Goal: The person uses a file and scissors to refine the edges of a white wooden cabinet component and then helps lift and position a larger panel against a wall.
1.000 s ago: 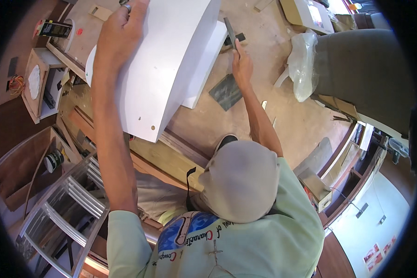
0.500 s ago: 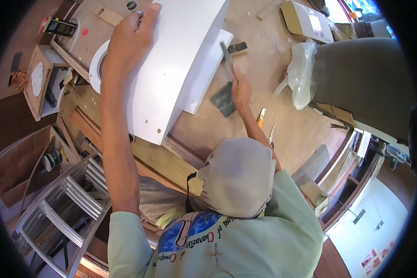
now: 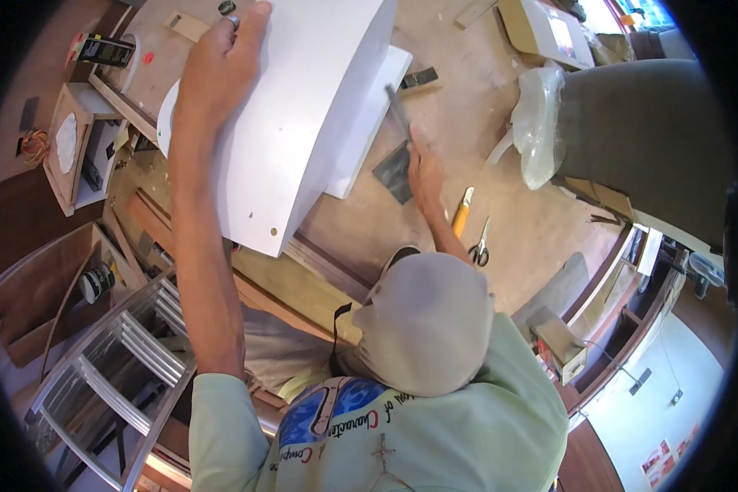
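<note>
My left hand (image 3: pixel 220 70), with a ring on one finger, grips the left side of a long white panel piece (image 3: pixel 303 107). The panel stands tilted, and its near end has small holes. A second white board (image 3: pixel 367 131) shows beneath its right side. My right hand (image 3: pixel 425 168) is closed round a flat grey file (image 3: pixel 398 108), whose far end lies against or just over the white board's right edge; contact cannot be made out. Next to that hand, a dark square sheet (image 3: pixel 394 174) lies on the brown surface. Beyond the file is a small black block (image 3: pixel 420 79).
A yellow-handled cutter (image 3: pixel 462 215) and scissors (image 3: pixel 481 248) lie right of my forearm. My raised knee (image 3: pixel 425 324) is in front. A large grey roll with plastic wrap (image 3: pixel 541 127) stands right; a cardboard box (image 3: pixel 541 37) is behind. An aluminium ladder (image 3: pixel 111 389) lies lower left.
My left hand and the white panel have shifted slightly left. The file and my right hand have moved a little nearer. The scissors now show more fully beside my right forearm.
</note>
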`<state>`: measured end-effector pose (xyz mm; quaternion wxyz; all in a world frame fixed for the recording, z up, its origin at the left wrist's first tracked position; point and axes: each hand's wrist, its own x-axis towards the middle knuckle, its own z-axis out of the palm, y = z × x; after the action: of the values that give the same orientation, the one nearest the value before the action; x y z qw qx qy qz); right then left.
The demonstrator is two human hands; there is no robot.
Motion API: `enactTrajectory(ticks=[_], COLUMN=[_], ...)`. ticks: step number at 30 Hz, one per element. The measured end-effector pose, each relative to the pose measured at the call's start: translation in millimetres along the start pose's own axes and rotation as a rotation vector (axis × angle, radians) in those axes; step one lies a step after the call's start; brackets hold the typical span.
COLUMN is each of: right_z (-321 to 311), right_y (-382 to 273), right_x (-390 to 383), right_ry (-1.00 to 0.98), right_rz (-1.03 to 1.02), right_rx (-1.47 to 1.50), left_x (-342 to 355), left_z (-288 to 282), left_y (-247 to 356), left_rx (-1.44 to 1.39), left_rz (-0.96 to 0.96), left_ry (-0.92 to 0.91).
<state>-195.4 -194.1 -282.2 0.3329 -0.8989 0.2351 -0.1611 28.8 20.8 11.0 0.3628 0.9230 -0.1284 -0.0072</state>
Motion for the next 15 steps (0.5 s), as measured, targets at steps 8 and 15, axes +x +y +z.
enactTrajectory(ticks=[8, 15], right_z=[-4, -4], right_y=[2, -11], right_x=[5, 20], right_ry=[-0.044, -0.064], right_rz=[0.009, 0.097], right_rx=[-0.049, -0.033], left_x=[8, -12], left_z=[3, 0], left_y=[-9, 29], left_rx=[-0.106, -0.037], left_rz=[-0.030, 0.050], left_ry=[-0.091, -0.008])
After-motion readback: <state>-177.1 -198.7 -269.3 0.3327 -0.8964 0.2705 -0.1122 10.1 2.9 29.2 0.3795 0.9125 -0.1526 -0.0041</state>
